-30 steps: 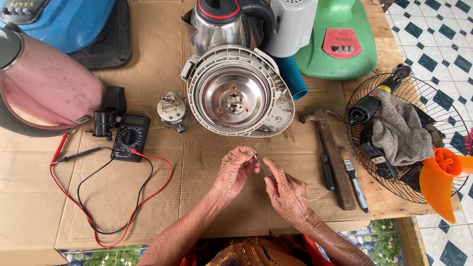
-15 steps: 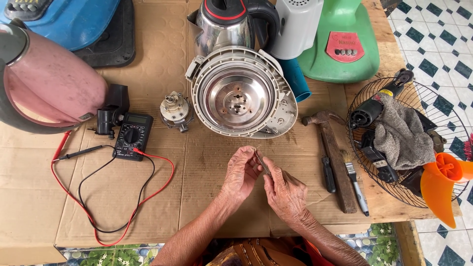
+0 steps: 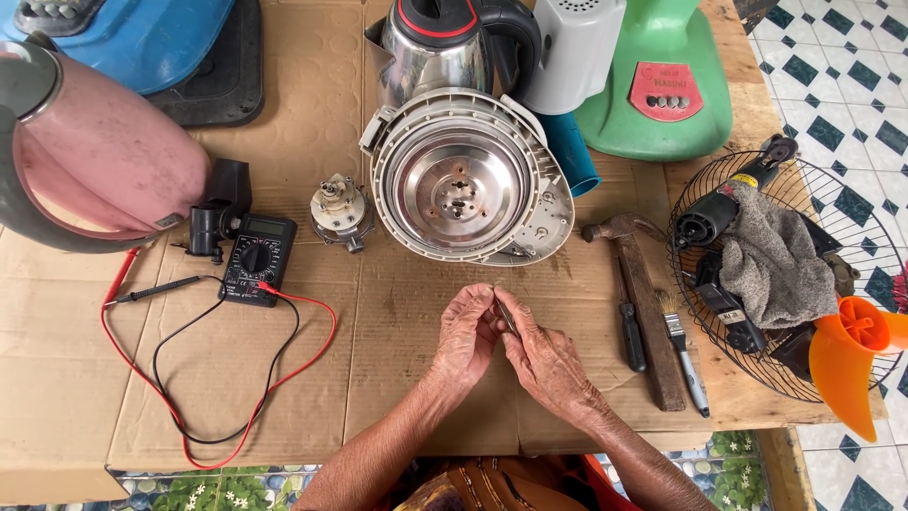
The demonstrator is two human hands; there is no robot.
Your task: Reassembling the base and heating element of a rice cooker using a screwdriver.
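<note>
My left hand (image 3: 467, 336) and my right hand (image 3: 544, 358) meet over the cardboard, fingertips pinched together on a small thin metal part (image 3: 505, 310). Just beyond them lies an upturned kettle base (image 3: 468, 180), a round grey plastic housing with a shiny steel bowl inside. A small round thermostat part (image 3: 338, 210) sits to its left.
A black multimeter (image 3: 258, 258) with red and black leads (image 3: 236, 378) lies at left beside a pink kettle (image 3: 90, 161). At right are a hammer (image 3: 643, 303), a screwdriver (image 3: 630, 326), a brush (image 3: 683, 350), and a fan guard (image 3: 785, 274) holding tools and a rag. An orange fan blade (image 3: 851, 364) sits at the edge.
Both hands stay pinched on the small part and have shifted slightly; the view has drifted a little. Nothing else moved.
</note>
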